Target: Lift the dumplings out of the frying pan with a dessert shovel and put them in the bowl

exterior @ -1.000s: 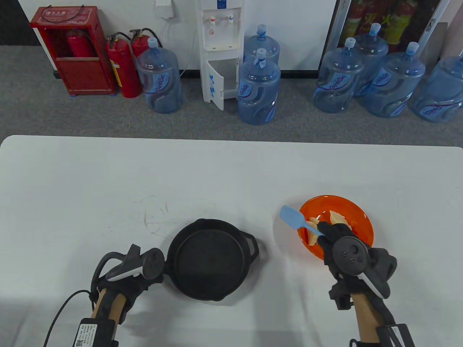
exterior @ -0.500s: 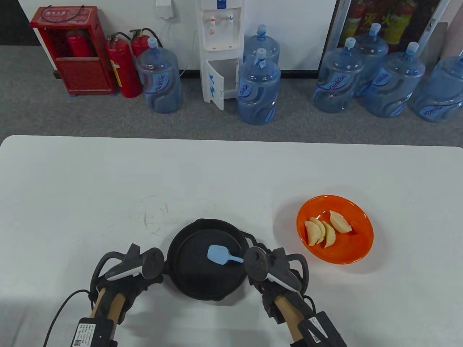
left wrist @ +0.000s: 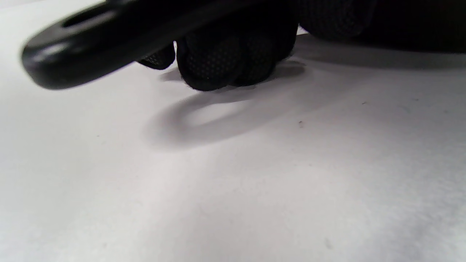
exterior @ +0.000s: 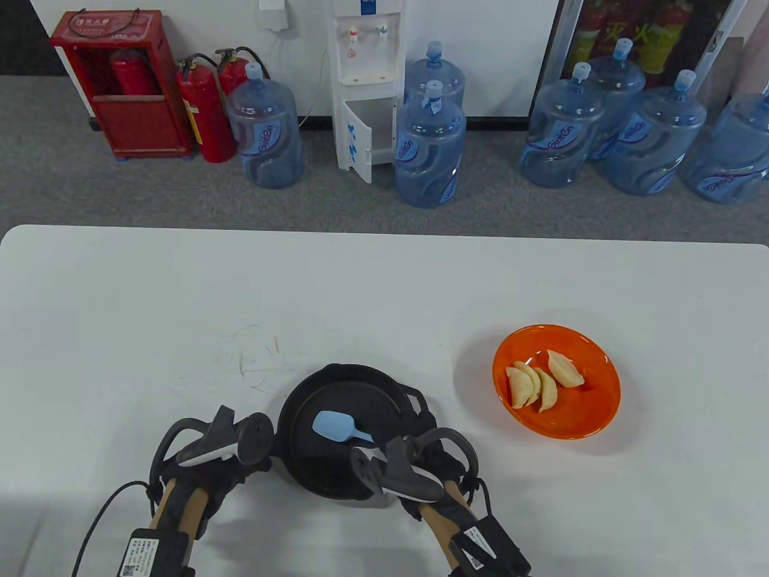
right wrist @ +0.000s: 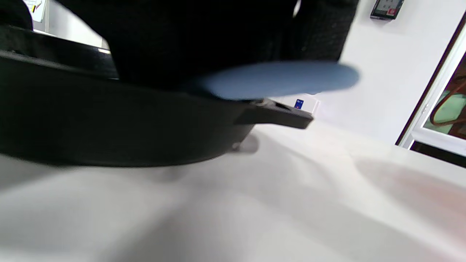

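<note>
Over the pan [exterior: 348, 442], my right hand [exterior: 420, 475] held the shovel [exterior: 335, 427].
My left hand [exterior: 210, 454] gripped its handle; letting go carelessly, I could have rocked the pan.

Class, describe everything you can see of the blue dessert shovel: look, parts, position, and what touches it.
The dessert shovel is pale blue and looks like silicone or plastic: a flat, rounded blade on a slim handle. The blade lies over the floor of the black frying pan, which holds no dumplings. The handle runs toward the pan's near right rim, where the right hand holds it. The right wrist view shows the blade blurred above the rim.
</note>
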Motion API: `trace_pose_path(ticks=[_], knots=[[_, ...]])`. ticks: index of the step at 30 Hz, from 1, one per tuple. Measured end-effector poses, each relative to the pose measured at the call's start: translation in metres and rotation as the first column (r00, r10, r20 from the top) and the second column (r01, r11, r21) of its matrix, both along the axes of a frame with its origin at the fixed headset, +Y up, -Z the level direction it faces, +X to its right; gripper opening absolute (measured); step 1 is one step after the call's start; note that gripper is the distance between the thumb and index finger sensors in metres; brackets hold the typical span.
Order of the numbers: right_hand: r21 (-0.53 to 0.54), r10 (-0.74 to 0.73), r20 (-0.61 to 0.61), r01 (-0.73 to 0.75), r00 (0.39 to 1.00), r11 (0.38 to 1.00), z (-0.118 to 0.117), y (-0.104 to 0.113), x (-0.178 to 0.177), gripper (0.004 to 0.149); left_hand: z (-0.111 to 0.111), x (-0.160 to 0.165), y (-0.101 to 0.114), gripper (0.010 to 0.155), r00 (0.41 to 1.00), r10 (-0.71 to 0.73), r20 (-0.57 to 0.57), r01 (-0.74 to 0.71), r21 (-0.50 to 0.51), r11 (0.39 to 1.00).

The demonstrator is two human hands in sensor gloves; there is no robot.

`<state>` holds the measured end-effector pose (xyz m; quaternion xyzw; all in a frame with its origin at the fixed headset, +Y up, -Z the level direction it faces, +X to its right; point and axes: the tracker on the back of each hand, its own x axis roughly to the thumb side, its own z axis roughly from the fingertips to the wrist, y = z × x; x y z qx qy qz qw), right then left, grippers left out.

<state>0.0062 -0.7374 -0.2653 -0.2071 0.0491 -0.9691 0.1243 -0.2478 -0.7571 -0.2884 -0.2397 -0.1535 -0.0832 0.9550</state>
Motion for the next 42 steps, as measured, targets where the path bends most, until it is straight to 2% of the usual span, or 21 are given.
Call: trace_pose_path(ticks=[16,19,22,26,28,31,35,39,42], knots=[[-0.025,-0.038,-0.014,0.037,0.999,0.999,-0.001,-0.003,-0.005,0.041,0.001,0.000,-0.001,0.055,1.000,-0.002,-0.004,0.003,0.017,1.000],[-0.033,-0.047,-0.010,0.047,0.999,0.998,-0.001,0.000,-0.003,0.049,0.004,-0.002,0.002,0.062,1.000,-0.009,-0.024,0.009,0.012,1.000],[-0.014,-0.097,0.014,0.097,0.995,0.995,0.000,0.013,0.004,0.059,0.008,-0.005,0.009,0.070,0.999,-0.014,-0.041,0.015,0.042,0.999],[0.045,-0.228,0.039,0.227,0.973,0.973,0.006,0.041,0.021,0.058,0.014,-0.007,0.026,0.075,0.996,0.037,-0.078,-0.027,0.127,0.992],[0.079,-0.294,0.052,0.290,0.954,0.954,0.010,0.057,0.031,0.057,0.016,-0.003,0.038,0.075,0.995,0.058,-0.085,-0.041,0.186,0.982],[0.139,-0.456,0.070,0.444,0.887,0.885,0.019,0.088,0.052,0.055,0.019,0.007,0.061,0.075,0.990,0.089,-0.106,-0.050,0.325,0.944],[0.260,-0.627,0.054,0.595,0.777,0.761,0.034,0.120,0.082,0.055,0.019,0.029,0.097,0.075,0.962,0.252,-0.103,-0.170,0.495,0.852],[0.377,-0.705,0.006,0.652,0.709,0.658,0.048,0.132,0.108,0.057,0.021,0.053,0.118,0.076,0.932,0.357,-0.066,-0.248,0.600,0.760],[0.460,-0.718,-0.016,0.643,0.696,0.612,0.051,0.124,0.125,0.063,0.025,0.065,0.118,0.077,0.923,0.382,-0.052,-0.258,0.654,0.712]])
